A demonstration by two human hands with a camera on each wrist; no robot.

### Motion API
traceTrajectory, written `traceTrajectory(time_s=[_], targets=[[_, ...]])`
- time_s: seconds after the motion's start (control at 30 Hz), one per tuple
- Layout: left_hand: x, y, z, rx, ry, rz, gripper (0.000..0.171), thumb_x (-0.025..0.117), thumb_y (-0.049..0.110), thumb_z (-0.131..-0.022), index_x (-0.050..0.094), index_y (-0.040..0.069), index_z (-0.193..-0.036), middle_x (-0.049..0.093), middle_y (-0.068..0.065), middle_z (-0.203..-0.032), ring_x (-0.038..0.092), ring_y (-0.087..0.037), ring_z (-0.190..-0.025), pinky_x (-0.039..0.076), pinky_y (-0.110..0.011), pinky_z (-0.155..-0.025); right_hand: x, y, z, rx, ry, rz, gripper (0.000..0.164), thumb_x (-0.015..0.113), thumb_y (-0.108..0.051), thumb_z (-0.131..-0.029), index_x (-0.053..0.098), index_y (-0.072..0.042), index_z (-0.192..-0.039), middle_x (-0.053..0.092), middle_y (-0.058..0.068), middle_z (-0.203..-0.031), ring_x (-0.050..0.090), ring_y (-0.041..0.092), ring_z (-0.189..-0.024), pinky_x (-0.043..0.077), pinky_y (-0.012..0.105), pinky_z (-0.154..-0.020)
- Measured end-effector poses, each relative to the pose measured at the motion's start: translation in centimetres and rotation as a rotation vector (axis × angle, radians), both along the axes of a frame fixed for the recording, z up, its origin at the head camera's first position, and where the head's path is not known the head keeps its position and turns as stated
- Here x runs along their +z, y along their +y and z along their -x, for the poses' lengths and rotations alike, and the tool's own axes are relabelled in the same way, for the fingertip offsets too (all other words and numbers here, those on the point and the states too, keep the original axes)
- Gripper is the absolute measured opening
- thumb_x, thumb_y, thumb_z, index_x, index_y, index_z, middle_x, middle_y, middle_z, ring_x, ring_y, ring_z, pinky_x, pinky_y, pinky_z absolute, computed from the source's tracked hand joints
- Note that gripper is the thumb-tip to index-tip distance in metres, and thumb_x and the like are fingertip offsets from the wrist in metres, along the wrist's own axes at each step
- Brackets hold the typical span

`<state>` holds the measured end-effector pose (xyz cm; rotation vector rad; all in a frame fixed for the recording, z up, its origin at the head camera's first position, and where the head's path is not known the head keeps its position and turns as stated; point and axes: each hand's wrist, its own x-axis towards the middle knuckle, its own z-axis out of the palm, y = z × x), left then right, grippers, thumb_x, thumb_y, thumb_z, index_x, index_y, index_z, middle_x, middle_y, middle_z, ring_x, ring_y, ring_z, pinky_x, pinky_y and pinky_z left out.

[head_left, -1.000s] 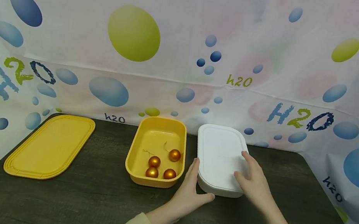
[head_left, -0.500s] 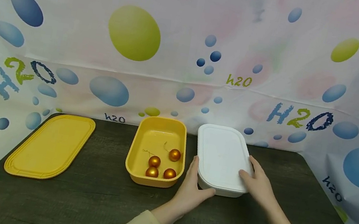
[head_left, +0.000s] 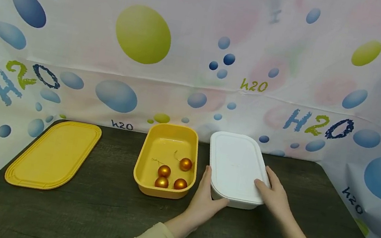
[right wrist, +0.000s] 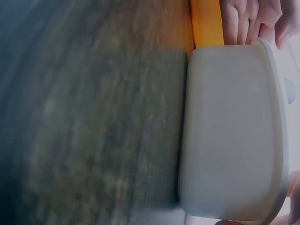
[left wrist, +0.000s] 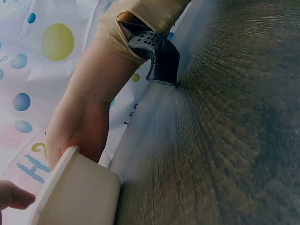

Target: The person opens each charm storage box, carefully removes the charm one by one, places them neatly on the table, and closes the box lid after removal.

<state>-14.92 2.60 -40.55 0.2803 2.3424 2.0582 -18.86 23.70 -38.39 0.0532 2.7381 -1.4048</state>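
Note:
A white rectangular food container [head_left: 238, 204] with a white lid [head_left: 237, 166] on top stands right of centre on the dark table. Along its left side lie the fairly straight fingers of my left hand [head_left: 200, 208]; the thumb [left wrist: 16, 196] sticks out near the front corner, apart from the rim in the left wrist view. My right hand [head_left: 275, 197] holds the right side at the rim, thumb on the lid's edge and fingers down the far side, partly hidden. The right wrist view shows the container's wall [right wrist: 232, 131] resting on the table.
Left of the white container stands an open yellow container [head_left: 147, 154] holding several shiny orange-gold ball ornaments [head_left: 164, 171]. A yellow lid [head_left: 54, 155] lies at the table's left edge. Behind the table hangs a white sheet [head_left: 193, 53] with bubble prints.
My right hand has shifted right, from above the lid to the container's right rim. The left hand has barely moved. The containers and ornaments stay in place.

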Motion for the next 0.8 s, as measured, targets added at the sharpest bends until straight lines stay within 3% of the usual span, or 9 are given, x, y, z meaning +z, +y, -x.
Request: traceTrajectory(time_s=[0.8], targets=[[0.1, -0.03, 0.01, 0.02, 0.022, 0.023, 0.083, 0.066, 0.015, -0.089, 0.014, -0.001, -0.151, 0.01, -0.017, -0.157, 0.012, -0.03, -0.143, 0.015, -0.051, -0.113, -0.07, 0.24, 0.03, 0.023, 0.039, 0.12, 0.067, 0.047, -0.017, -0.101, 0.006, -0.005, -0.154, 0.009, 0.019, -0.157, 0.007, 0.034, -0.143, 0.015, 0.054, -0.112]])
